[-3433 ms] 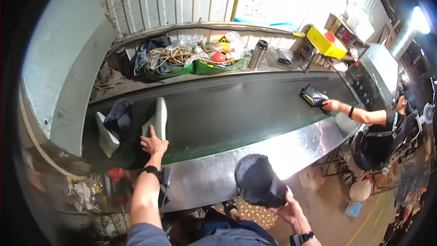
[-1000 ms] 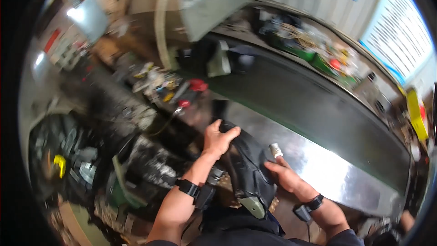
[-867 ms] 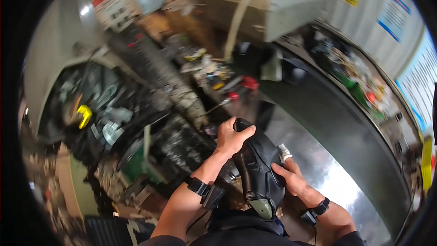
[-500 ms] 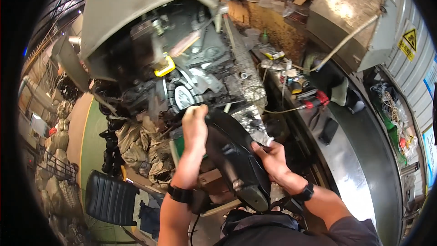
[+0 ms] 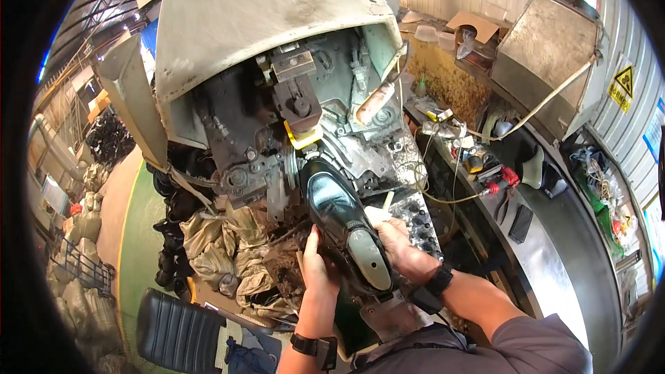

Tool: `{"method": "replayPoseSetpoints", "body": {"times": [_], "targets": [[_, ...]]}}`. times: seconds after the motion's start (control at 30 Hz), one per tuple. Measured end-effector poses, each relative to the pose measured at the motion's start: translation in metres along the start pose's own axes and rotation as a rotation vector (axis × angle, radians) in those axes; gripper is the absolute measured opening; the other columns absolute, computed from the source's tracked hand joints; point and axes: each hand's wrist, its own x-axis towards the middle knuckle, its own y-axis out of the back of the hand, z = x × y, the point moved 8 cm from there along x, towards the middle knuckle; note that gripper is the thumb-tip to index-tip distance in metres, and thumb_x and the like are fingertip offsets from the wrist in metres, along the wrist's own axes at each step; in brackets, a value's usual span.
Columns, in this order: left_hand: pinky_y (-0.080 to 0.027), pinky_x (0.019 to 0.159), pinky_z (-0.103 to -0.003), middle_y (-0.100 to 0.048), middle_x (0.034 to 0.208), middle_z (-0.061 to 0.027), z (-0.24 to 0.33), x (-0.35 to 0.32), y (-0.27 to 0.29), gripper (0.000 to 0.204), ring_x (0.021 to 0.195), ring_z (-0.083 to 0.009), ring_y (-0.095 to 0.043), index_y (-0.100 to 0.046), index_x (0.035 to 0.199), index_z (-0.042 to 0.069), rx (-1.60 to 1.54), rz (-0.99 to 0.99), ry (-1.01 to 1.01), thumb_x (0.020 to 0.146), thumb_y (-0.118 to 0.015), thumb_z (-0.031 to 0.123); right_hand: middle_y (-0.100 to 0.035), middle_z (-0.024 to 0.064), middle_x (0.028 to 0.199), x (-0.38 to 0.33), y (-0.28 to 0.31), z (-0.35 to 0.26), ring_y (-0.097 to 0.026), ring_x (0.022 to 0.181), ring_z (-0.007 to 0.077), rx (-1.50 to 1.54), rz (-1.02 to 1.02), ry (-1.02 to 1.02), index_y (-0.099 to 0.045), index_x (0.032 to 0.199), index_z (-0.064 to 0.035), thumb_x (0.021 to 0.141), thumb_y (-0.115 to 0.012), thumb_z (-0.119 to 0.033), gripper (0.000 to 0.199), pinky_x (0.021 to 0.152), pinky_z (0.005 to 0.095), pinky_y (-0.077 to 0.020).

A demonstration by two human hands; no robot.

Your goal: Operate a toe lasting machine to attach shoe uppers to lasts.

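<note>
A black leather shoe (image 5: pixel 331 190) points away from me, its toe up against the metal jaws (image 5: pixel 298 159) of a large machine. Inside its opening sits a grey-green shoe last (image 5: pixel 367 260) with a small hole in the top. My left hand (image 5: pixel 316 270) closes on the shoe's left side near the heel, its thumb upright along the upper. On the opposite side my right hand (image 5: pixel 403 248) grips the heel part, some fingers hidden. Something pale (image 5: pixel 377 216) shows at its fingertips. A yellow bracket (image 5: pixel 303 136) lies just above the toe.
The machine's beige hood (image 5: pixel 277 21) arches over the jaws. To the right, a curved metal bench (image 5: pixel 533 249) carries a red-handled tool (image 5: pixel 502 180), pliers and a black block (image 5: pixel 520 224). Crumpled tan cloth (image 5: pixel 239 249) and a black chair (image 5: pixel 180 329) are at left.
The shoe has gone forward and its toe now meets the machine's jaws. My left hand has shifted from the toe end back to the shoe's side. The view has turned somewhat.
</note>
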Motion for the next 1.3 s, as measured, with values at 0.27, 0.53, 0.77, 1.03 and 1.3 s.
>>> {"method": "replayPoseSetpoints", "body": {"times": [0.27,0.53,0.77,1.03,1.3], "targets": [[-0.050,0.099,-0.041,-0.069,0.122,-0.0105,-0.011,0.054,0.019,0.046,0.109,-0.0268,-0.066,-0.066,0.123,0.004,-0.062,0.006,0.084,0.099,-0.058,0.043,-0.072,0.0104,0.088,0.044,0.000,0.012,-0.070,0.073,0.0200,-0.022,0.014,-0.012,-0.069,0.096,0.0023,0.085,-0.061,0.006,0.014,0.063,0.0351,-0.0609],[-0.049,0.101,-0.043,-0.067,0.127,-0.0108,-0.011,0.071,0.022,0.047,0.112,-0.0277,-0.064,-0.063,0.129,0.004,-0.130,0.001,0.056,0.100,-0.057,0.041,-0.073,0.0111,0.088,0.070,0.015,0.031,-0.072,0.072,0.0201,-0.012,0.059,-0.125,-0.068,0.098,0.0035,0.087,-0.065,0.002,0.012,0.063,0.0352,-0.0620],[-0.054,0.085,-0.043,-0.070,0.108,-0.0118,-0.018,0.087,0.061,0.034,0.094,-0.0275,-0.067,-0.066,0.113,0.005,-0.021,0.279,-0.051,0.100,-0.058,0.036,-0.073,0.0107,0.092,0.068,0.013,0.025,-0.072,0.074,0.0207,-0.045,0.108,-0.079,-0.069,0.102,0.0029,0.090,-0.065,0.001,0.013,0.066,0.0343,-0.0622],[-0.049,0.067,-0.030,-0.062,0.082,-0.0024,-0.018,0.107,0.093,0.020,0.073,-0.0124,-0.057,-0.056,0.084,0.006,0.112,0.296,-0.375,0.101,-0.061,0.017,-0.072,0.0061,0.095,0.088,0.024,0.032,-0.069,0.078,0.0159,0.038,0.067,0.063,-0.069,0.105,-0.0006,0.092,-0.070,-0.005,0.014,0.068,0.0318,-0.0594],[-0.047,0.064,-0.026,-0.060,0.079,0.0015,-0.016,0.116,0.094,0.024,0.071,-0.0095,-0.055,-0.057,0.084,0.008,0.193,0.335,-0.416,0.100,-0.065,0.024,-0.072,0.0033,0.095,0.094,0.021,0.031,-0.068,0.079,0.0138,-0.020,0.067,0.056,-0.070,0.105,-0.0027,0.093,-0.070,-0.010,0.013,0.070,0.0297,-0.0571]]}}
